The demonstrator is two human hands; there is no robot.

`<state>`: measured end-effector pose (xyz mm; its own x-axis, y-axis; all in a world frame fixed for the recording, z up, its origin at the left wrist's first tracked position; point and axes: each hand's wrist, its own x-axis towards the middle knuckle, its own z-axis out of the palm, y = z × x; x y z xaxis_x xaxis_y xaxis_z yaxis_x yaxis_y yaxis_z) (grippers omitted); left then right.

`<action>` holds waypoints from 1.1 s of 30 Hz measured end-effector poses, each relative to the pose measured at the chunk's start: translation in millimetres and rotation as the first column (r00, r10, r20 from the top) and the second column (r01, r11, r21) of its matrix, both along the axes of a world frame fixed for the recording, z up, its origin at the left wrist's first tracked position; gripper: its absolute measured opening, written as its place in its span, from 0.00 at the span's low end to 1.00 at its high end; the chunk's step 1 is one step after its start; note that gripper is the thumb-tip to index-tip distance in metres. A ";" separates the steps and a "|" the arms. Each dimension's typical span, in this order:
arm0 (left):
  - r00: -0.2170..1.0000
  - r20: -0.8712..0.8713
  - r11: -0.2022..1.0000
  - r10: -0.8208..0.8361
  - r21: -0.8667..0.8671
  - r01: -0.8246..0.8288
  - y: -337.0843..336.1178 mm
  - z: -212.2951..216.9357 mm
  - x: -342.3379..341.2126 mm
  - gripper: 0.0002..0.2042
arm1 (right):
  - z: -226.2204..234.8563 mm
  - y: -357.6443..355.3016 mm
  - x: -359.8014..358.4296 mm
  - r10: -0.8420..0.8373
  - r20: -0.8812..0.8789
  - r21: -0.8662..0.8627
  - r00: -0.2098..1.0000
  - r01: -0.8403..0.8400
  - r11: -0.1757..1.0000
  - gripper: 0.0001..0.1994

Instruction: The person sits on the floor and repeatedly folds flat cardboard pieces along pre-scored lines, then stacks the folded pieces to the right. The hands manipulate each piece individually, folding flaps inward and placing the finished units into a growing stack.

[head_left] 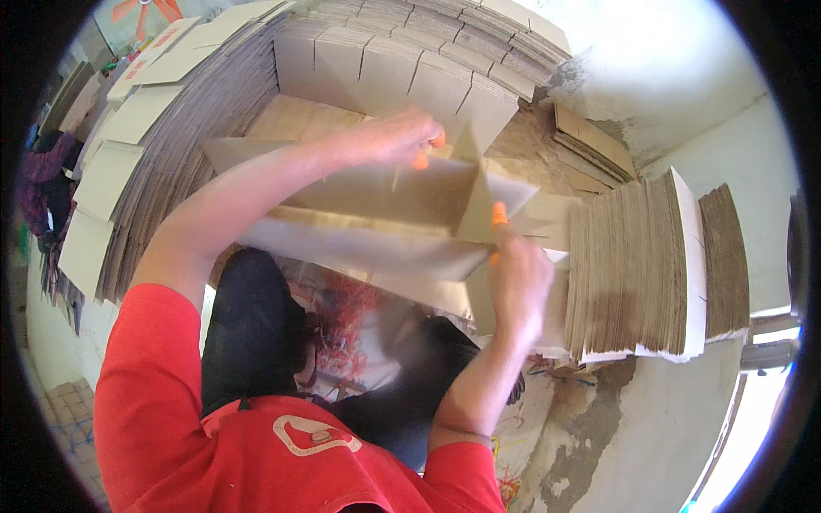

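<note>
Blurred cardboard divider strips stand on edge before me: a long near strip (368, 248), a long far strip (376, 192), and shorter crosswise pieces (483, 201) at their right end. My left hand (406, 141) reaches over the far strip with curled fingers, orange covers on the tips; what they pinch is hidden by blur. My right hand (522, 269), also with orange fingertip covers, is closed at the right end of the strips, gripping a crosswise piece. Whether the strips are fully slotted together, I cannot tell.
Tall stacks of slotted cardboard line the left (180, 128) and back (385, 68). Upright cardboard bundles (629, 265) stand at right, beside a wall. Flat pieces (594, 145) lean in the far corner. My bent legs sit close below the strips. A person (47, 184) is at far left.
</note>
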<state>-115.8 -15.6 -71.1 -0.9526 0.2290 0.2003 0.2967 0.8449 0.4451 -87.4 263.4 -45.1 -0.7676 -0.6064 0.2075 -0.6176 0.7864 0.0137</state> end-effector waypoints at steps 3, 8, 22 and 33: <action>0.994 0.032 0.994 0.109 0.022 -0.110 11.8 15.2 36.6 0.22 | -40.7 4.3 -19.8 -0.052 0.120 -0.033 0.991 0.056 0.998 0.17; 0.993 0.049 0.994 0.111 -0.009 -0.110 21.6 43.8 134.6 0.26 | -12.4 25.5 1.7 -0.090 0.252 -0.125 0.964 0.125 0.984 0.10; 0.969 -0.059 0.969 0.240 0.082 -0.235 -4.8 -60.9 166.4 0.09 | 83.4 249.0 -81.4 -0.684 -0.253 0.069 0.684 0.718 0.693 0.21; 0.958 -0.056 0.959 0.281 -0.013 -0.283 14.2 -40.0 180.8 0.10 | 120.7 285.2 -112.9 -0.563 -0.145 0.052 0.813 0.575 0.817 0.16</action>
<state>64.9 -1.4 -111.1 -0.9671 -0.0426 0.2506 0.0679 0.9067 0.4163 -200.3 548.7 75.6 -0.9544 -0.0890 0.2850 -0.0491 0.9883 0.1443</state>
